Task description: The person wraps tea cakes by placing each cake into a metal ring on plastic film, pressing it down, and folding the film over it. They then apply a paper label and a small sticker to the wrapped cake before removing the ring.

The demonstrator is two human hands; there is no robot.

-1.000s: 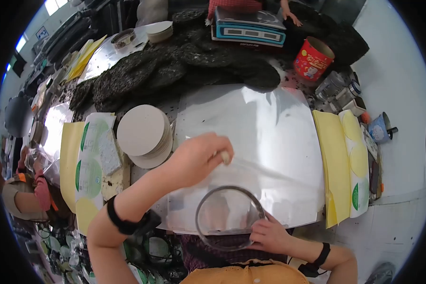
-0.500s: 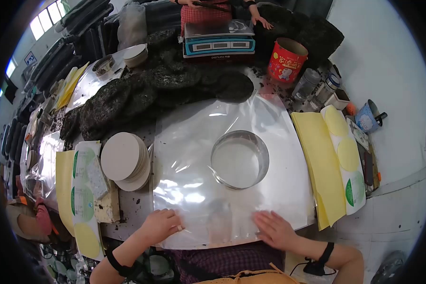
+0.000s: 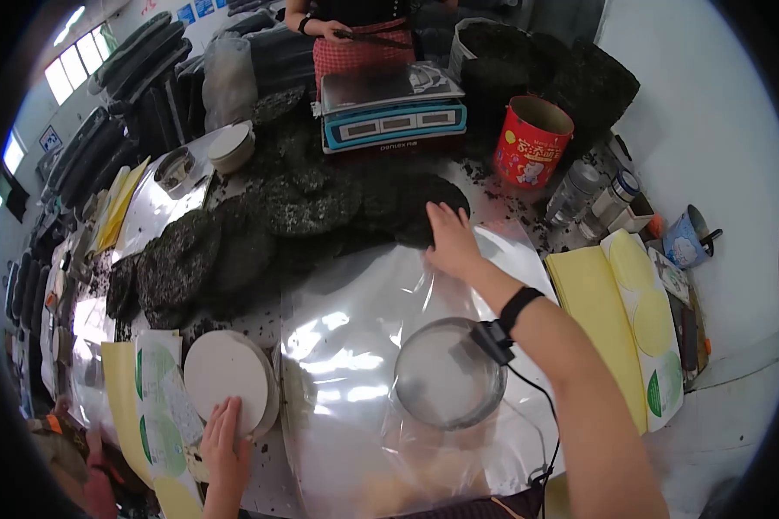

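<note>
My left hand (image 3: 223, 445) lies with its fingers stretched over the near edge of the top disc in a stack of pale round discs (image 3: 225, 376). Far across the table, my right hand (image 3: 452, 244) reaches to the right end of a row of dark, flat round cakes (image 3: 441, 195), fingers extended against the end cake. Under my right forearm, a metal ring (image 3: 407, 415) rests on clear plastic sheets (image 3: 337, 450). A black strap with a small cabled device (image 3: 493, 342) is on my right wrist.
Yellow sheets (image 3: 593, 320) and round green-and-yellow labels (image 3: 636, 303) lie at the right, with more labels (image 3: 157, 381) at the left. A blue scale (image 3: 394, 125), a red can (image 3: 532, 143) and bottles (image 3: 571, 195) stand behind. Another person (image 3: 363, 43) stands beyond the scale, holding a dark strip.
My left hand has moved from the plastic sheet's front edge to the disc stack. My right hand has reached forward to the dark cakes. The view has tilted up.
</note>
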